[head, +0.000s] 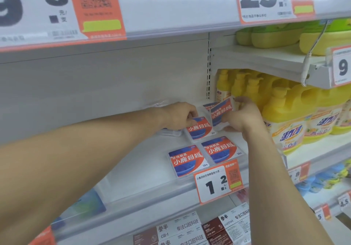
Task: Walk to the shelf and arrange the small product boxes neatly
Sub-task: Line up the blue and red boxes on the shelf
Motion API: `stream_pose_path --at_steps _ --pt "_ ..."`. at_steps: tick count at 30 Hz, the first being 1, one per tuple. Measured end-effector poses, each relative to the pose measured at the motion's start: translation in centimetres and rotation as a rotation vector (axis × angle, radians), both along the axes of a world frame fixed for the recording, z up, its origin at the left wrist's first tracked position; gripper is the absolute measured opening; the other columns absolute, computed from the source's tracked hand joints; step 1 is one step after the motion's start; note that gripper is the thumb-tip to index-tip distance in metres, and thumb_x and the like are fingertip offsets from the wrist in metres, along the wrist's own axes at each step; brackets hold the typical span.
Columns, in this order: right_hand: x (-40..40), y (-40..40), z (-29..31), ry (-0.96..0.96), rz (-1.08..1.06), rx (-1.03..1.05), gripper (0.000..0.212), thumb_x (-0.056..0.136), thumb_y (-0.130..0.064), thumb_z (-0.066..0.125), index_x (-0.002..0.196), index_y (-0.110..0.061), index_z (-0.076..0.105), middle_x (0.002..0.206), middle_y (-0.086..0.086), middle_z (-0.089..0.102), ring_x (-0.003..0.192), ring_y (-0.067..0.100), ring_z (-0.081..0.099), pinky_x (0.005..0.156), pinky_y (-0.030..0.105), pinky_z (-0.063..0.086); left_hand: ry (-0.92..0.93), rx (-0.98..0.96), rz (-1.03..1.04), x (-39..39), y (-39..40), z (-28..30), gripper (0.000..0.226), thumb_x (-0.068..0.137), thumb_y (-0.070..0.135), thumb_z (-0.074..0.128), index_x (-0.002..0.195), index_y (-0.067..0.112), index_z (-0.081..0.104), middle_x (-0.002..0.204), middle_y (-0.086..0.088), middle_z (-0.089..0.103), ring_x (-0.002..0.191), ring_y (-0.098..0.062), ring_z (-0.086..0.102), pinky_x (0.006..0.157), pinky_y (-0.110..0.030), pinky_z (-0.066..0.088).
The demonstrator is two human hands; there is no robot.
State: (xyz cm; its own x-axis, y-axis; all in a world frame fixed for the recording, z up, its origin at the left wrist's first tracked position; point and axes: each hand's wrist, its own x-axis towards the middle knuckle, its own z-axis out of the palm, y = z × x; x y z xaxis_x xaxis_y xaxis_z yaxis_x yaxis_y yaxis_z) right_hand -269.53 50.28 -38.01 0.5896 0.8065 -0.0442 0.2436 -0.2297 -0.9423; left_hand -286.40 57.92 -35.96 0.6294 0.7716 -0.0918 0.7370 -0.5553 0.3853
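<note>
Head view: right hand grips a tilted box; left hand pinches another box.

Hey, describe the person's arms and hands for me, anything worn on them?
Both forearms are bare as far as the frame shows; no sleeves visible. The left hand and right hand wear no gloves, and no watch or bracelet shows at either wrist. Rings cannot be made out.

shop | price tags on shelf | stocked bottles
</note>
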Motion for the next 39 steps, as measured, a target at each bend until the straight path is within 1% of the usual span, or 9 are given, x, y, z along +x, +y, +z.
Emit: stream_pose_path --at_steps 3,7,13,17,20,26,29,34,39 --pt "0.3 -0.3 0.5 0.057 0.084 -0.064 0.049 0.079 0.002 0.075 0.117 -0.02 0.052 0.114 0.009 0.064 0.104 0.033 0.066 0.082 0.051 0.06 0.151 0.042 -0.03 -1.3 0.0 0.5 0.037 0.096 0.028 0.057 0.131 0.018 0.053 0.136 0.0 0.054 0.113 -0.017 0.057 0.086 -0.024 0.047" --pt "0.1 -0.5 0.7 -0.054 0.182 -0.181 0.031 0.083 -0.01 0.075 0.108 -0.019 0.06 0.112 0.009 0.069 0.098 0.029 0.07 0.087 0.046 0.059 0.381 0.084 0.031 -4.0 0.3 1.1 0.034 0.099 0.031 0.049 0.132 0.029 0.051 0.135 0.002 0.053 0.114 -0.019 0.055 0.098 -0.033 0.048" --pt "-1.6 -0.8 1.2 -0.252 0.308 -0.327 0.034 0.085 -0.024 0.076 0.113 -0.019 0.056 0.103 0.004 0.063 0.076 0.017 0.061 0.072 0.032 0.053 0.491 0.092 0.13 -6.9 0.0 1.2 0.036 0.1 0.038 0.041 0.126 0.017 0.055 0.13 -0.002 0.057 0.11 -0.022 0.057 0.1 -0.037 0.046" --pt "-2.4 -0.7 1.4 -0.339 0.302 -0.389 0.054 0.09 -0.022 0.07 0.14 -0.016 0.051 0.136 0.01 0.057 0.101 0.025 0.064 0.084 0.036 0.057 0.452 0.087 0.151 -6.1 -0.9 0.9 0.04 0.097 0.05 0.043 0.117 0.016 0.054 0.126 -0.001 0.06 0.104 -0.02 0.06 0.094 -0.033 0.048" --pt "-2.5 -0.9 1.4 -0.335 0.318 -0.366 0.057 0.091 -0.019 0.069 0.144 -0.022 0.049 0.143 0.01 0.051 0.115 0.03 0.063 0.091 0.04 0.058 0.403 0.091 0.144 -5.1 -1.8 0.7 0.035 0.096 0.049 0.046 0.117 0.021 0.051 0.128 -0.001 0.059 0.104 -0.019 0.06 0.085 -0.026 0.046" --pt "-1.5 -1.5 1.9 -0.356 0.352 -0.371 0.05 0.087 -0.014 0.073 0.135 -0.017 0.057 0.138 0.009 0.055 0.093 0.022 0.056 0.089 0.039 0.055 0.382 0.021 0.139 -4.4 -2.5 0.6 0.047 0.094 0.053 0.045 0.127 0.021 0.054 0.127 0.001 0.06 0.1 -0.015 0.062 0.082 -0.027 0.05" --pt "-0.9 -1.5 2.0 -0.404 0.334 -0.4 0.05 0.086 -0.023 0.075 0.132 -0.015 0.058 0.136 0.008 0.057 0.102 0.025 0.06 0.083 0.033 0.048 0.366 0.008 0.17 -4.3 -2.4 0.3 0.045 0.095 0.05 0.046 0.128 0.02 0.053 0.125 0.002 0.061 0.094 -0.017 0.065 0.083 -0.028 0.052" --pt "-0.8 -0.9 1.3 -0.416 0.347 -0.39 0.046 0.086 -0.032 0.074 0.128 -0.018 0.061 0.108 0.003 0.064 0.063 0.008 0.053 0.056 0.025 0.045 0.24 -0.096 0.244 -3.7 -2.2 -0.2 0.042 0.093 0.046 0.054 0.125 0.019 0.052 0.12 0.001 0.064 0.087 -0.018 0.071 0.076 -0.027 0.057" --pt "-0.5 -1.0 1.1 -0.391 0.355 -0.393 0.046 0.085 -0.03 0.076 0.126 -0.017 0.062 0.093 -0.002 0.057 0.063 0.008 0.055 0.055 0.025 0.047 0.186 -0.147 0.288 -3.5 -2.1 -0.4 0.038 0.091 0.045 0.058 0.118 0.019 0.054 0.11 0.002 0.065 0.081 -0.017 0.07 0.07 -0.025 0.057"
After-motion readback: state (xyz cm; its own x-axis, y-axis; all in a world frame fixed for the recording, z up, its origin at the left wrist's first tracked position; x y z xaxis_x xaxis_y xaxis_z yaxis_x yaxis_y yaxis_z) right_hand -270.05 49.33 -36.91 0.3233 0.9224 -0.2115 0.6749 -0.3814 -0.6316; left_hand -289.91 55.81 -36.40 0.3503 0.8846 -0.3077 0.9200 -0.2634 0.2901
